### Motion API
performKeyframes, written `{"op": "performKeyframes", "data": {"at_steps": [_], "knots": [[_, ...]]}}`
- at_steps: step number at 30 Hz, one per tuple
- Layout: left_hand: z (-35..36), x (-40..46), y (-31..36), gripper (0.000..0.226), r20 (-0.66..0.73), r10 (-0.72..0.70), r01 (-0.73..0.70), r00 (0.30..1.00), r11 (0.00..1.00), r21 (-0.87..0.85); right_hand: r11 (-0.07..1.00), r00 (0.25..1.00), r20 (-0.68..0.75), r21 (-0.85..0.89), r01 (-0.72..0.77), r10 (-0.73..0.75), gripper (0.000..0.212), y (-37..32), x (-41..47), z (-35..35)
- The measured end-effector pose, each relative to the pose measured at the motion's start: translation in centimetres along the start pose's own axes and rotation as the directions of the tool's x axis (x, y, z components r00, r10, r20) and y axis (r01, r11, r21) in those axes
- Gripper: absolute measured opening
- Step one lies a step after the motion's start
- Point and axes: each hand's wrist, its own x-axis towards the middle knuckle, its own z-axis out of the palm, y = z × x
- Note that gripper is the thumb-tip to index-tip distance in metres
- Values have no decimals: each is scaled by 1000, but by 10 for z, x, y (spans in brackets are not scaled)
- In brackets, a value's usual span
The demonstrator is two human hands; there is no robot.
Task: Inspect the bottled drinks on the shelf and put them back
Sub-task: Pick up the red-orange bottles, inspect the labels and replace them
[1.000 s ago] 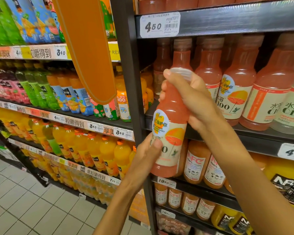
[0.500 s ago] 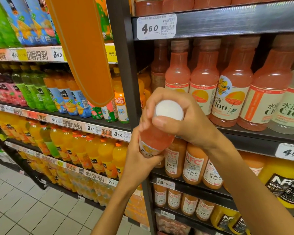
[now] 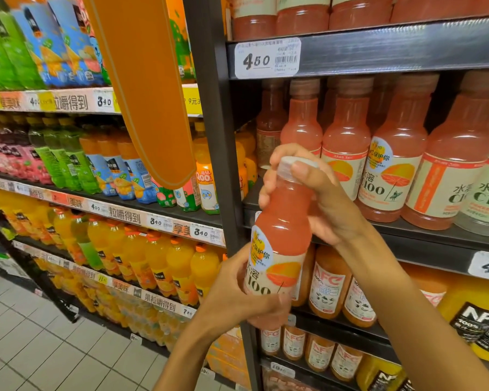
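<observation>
I hold a pink grapefruit drink bottle (image 3: 280,238) with a white cap and cream C100 label, nearly upright, in front of the dark shelf post (image 3: 223,165). My left hand (image 3: 237,294) grips its base and lower label from the left. My right hand (image 3: 319,198) wraps the neck and cap from the right, thumb across the cap. Behind them a row of matching pink bottles (image 3: 393,170) stands on the black shelf (image 3: 435,238), with a gap at the row's front left.
An orange hanging banner (image 3: 144,88) dangles left of the post. Shelves to the left carry orange, green and blue juice bottles (image 3: 102,167). NFC juice bottles (image 3: 331,286) fill the shelf below. The upper shelf edge carries a 4.50 price tag (image 3: 267,59). Tiled floor lies at lower left.
The bottle was tipped with its cap toward me half a second ago; now it stands nearly upright again with the label facing me. Both hands kept their grip.
</observation>
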Motion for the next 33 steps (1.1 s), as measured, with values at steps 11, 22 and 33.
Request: {"op": "performKeyframes", "data": {"at_steps": [11,22,33], "knots": [[8,8,0,55,-49,-98,91,994,989,-120,976,914,-402,-215,-33,-58,26,4,5,6],[25,1,14,71,179,-119,203,977,781,-590,973,968,-157,152,-172,195,27,4,18,4],[23,4,18,62,9,-210,179,978,813,-555,955,910,-351,-109,-276,222,23,-3,25,-3]]}}
